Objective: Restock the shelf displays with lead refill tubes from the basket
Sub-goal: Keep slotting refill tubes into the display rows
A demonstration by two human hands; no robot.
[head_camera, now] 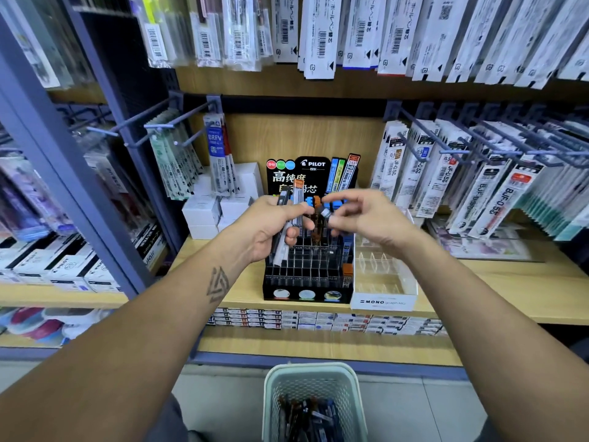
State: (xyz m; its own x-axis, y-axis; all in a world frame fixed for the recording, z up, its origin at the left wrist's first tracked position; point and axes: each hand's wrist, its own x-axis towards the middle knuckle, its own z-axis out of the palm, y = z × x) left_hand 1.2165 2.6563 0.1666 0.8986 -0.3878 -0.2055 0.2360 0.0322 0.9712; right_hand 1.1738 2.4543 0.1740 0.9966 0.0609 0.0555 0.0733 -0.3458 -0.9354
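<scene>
My left hand (271,228) grips a bundle of lead refill tubes (298,202), orange and dark caps sticking up above the fingers. My right hand (366,218) pinches one tube (325,214) by its top, just right of the bundle. Both hands hover over the black Pilot display rack (307,275) on the wooden shelf; most of its slots look vacant, and a few tubes stand along its right side. The pale green basket (314,376) sits on the floor below, with several more tubes (306,416) inside.
A clear MONO display box (384,298) stands right of the rack. White boxes (204,215) are stacked at the left. Hanging refill packets (446,173) on pegs crowd both sides and above. A blue shelf post (57,173) stands at the left.
</scene>
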